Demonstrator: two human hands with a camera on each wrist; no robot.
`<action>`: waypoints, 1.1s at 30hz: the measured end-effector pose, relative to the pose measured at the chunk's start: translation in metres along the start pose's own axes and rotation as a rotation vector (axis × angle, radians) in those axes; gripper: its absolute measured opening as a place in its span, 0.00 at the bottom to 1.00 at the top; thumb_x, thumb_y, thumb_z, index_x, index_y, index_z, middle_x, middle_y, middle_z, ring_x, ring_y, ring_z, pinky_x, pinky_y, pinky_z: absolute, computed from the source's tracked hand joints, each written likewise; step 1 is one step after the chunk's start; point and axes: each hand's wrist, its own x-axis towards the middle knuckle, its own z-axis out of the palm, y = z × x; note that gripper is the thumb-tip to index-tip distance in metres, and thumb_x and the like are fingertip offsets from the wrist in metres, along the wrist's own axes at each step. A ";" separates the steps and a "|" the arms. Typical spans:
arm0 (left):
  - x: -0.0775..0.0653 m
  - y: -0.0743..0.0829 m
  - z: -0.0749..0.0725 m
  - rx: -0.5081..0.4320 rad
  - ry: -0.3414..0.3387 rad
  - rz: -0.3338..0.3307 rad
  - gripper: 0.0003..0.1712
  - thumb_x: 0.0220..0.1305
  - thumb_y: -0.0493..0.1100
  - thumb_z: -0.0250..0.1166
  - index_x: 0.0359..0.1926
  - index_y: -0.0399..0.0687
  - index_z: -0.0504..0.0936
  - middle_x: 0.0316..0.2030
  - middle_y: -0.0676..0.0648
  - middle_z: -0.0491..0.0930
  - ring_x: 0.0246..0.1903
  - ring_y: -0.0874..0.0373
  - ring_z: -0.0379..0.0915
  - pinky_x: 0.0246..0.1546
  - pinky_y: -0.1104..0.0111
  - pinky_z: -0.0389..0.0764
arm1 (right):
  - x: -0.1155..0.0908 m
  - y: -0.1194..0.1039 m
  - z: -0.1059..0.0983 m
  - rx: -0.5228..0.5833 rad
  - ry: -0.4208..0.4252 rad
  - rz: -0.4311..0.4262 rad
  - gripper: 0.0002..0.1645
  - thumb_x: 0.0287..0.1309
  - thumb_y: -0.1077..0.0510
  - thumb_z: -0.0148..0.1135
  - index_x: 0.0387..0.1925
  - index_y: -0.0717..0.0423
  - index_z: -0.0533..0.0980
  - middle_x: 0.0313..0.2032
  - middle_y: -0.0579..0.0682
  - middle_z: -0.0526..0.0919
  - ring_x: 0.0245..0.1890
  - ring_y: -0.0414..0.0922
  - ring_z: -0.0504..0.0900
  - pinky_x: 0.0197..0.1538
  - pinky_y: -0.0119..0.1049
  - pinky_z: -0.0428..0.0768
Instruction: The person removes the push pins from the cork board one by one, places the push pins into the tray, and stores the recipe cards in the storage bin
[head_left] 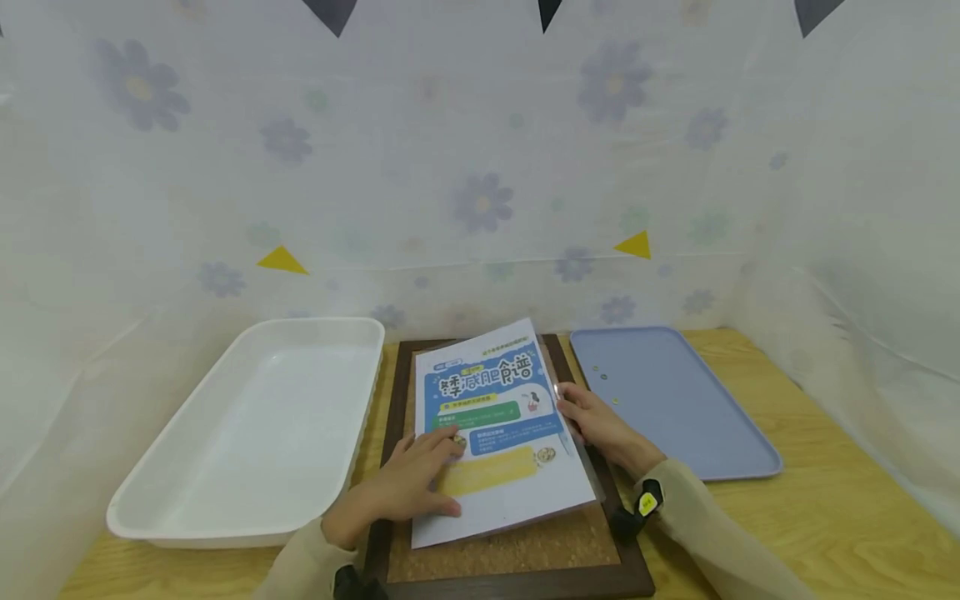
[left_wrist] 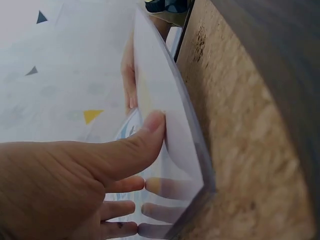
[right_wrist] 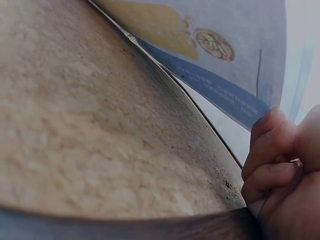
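Note:
A printed sheet (head_left: 495,433) in a clear plastic sleeve lies tilted over a cork board (head_left: 525,554) with a dark brown frame. Its right side is raised off the cork. My right hand (head_left: 603,425) pinches the sleeve's right edge, and in the right wrist view the curled fingers (right_wrist: 270,145) hold that margin. My left hand (head_left: 412,482) rests on the sheet's left part, fingers spread and fairly straight. Seen from the left wrist, the thumb (left_wrist: 132,155) and fingertips touch the glossy surface, which mirrors the fingers.
To the left stands a deep white tray (head_left: 142,500). A flat blue tray (head_left: 682,400) is at the right, with several tiny pieces (head_left: 603,377) near its left edge. All stand on a wood-grain table (head_left: 832,508), with a flowered curtain (head_left: 420,150) behind.

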 end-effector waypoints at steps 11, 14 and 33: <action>0.008 -0.002 0.006 0.028 0.345 -0.218 0.28 0.61 0.48 0.67 0.53 0.33 0.72 0.64 0.29 0.63 0.64 0.33 0.58 0.62 0.39 0.57 | 0.002 0.004 -0.006 0.081 0.028 0.008 0.24 0.75 0.60 0.36 0.66 0.68 0.55 0.19 0.40 0.75 0.12 0.33 0.61 0.18 0.25 0.61; 0.012 -0.001 0.007 0.069 0.468 -0.323 0.26 0.66 0.45 0.61 0.56 0.29 0.70 0.61 0.30 0.63 0.62 0.35 0.60 0.57 0.44 0.63 | 0.001 0.005 -0.008 0.115 0.029 0.000 0.23 0.75 0.59 0.35 0.65 0.68 0.55 0.23 0.40 0.78 0.14 0.32 0.64 0.19 0.25 0.63; 0.022 -0.004 0.013 -0.189 0.620 -0.409 0.22 0.65 0.32 0.54 0.58 0.25 0.71 0.43 0.35 0.79 0.37 0.50 0.75 0.37 0.58 0.79 | -0.001 0.005 -0.014 0.103 0.002 -0.004 0.25 0.76 0.56 0.35 0.66 0.69 0.53 0.30 0.40 0.83 0.22 0.33 0.76 0.22 0.25 0.69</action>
